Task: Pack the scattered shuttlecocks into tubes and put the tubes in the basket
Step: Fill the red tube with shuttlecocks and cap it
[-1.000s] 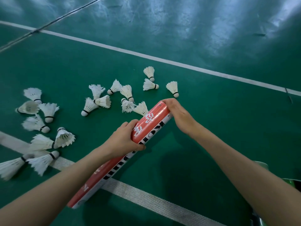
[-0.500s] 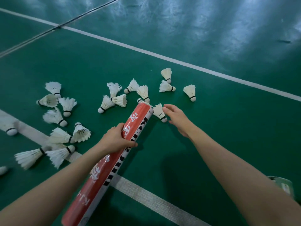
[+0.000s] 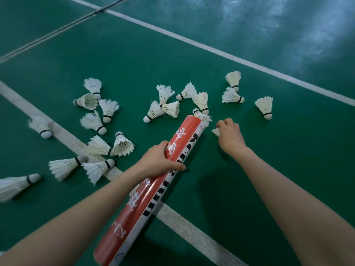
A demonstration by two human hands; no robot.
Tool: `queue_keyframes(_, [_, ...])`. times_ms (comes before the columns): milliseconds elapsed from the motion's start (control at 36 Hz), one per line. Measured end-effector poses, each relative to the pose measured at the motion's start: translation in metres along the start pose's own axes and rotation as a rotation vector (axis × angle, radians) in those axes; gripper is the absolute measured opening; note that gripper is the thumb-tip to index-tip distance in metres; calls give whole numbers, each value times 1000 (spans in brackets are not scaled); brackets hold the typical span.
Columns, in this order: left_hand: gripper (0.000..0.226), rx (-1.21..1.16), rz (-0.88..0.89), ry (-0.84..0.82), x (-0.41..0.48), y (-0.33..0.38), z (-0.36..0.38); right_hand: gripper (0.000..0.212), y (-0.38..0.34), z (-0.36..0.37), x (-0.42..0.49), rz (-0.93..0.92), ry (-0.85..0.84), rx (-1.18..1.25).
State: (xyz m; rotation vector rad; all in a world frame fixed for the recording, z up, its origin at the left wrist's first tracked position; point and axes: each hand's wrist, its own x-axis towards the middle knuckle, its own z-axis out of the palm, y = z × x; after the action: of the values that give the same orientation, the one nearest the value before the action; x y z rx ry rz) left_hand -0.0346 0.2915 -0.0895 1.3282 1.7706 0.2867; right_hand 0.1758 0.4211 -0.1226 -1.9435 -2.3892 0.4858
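Observation:
My left hand (image 3: 159, 162) grips a long red and white shuttlecock tube (image 3: 153, 191) around its middle, the tube slanting up to the right over the green floor. Its far mouth (image 3: 197, 121) lies next to a shuttlecock (image 3: 201, 116) on the floor. My right hand (image 3: 229, 136) is just right of the mouth, fingers closed on a white shuttlecock (image 3: 216, 132) whose feathers stick out to the left. Several white shuttlecocks lie scattered: a group in the middle (image 3: 167, 108), some at right (image 3: 265, 106), more at left (image 3: 107, 110). No basket is in view.
White court lines cross the green floor: one (image 3: 192, 229) runs under the tube, another (image 3: 230, 56) passes beyond the shuttlecocks. A thin dark line (image 3: 57, 31) slants across the top left corner.
My right hand left the tube's mouth, reached to the floor and closed on a shuttlecock. The tube swung more upright in the view, and the camera shifted so the shuttlecocks sit further right.

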Motion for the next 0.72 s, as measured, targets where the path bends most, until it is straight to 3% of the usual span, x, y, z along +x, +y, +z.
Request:
queue_keyframes(139, [82, 13, -49, -6, -1, -9, 4, 20, 10, 0, -7, 14, 77, 181])
queue_keyframes(278, [83, 39, -68, -74, -7, -6, 15, 18, 2, -31, -17, 109, 242, 582])
queue_keyframes(389, [78, 62, -43, -108, -13, 6, 22, 12, -1, -49, -30, 118, 163, 866])
queue_keyframes(556, [70, 53, 70, -85, -27, 33, 28, 8, 9, -65, -54, 93, 107, 872])
queue_keyframes(722, [73, 3, 187, -12, -41, 63, 30, 20, 15, -95, -79, 23, 97, 900])
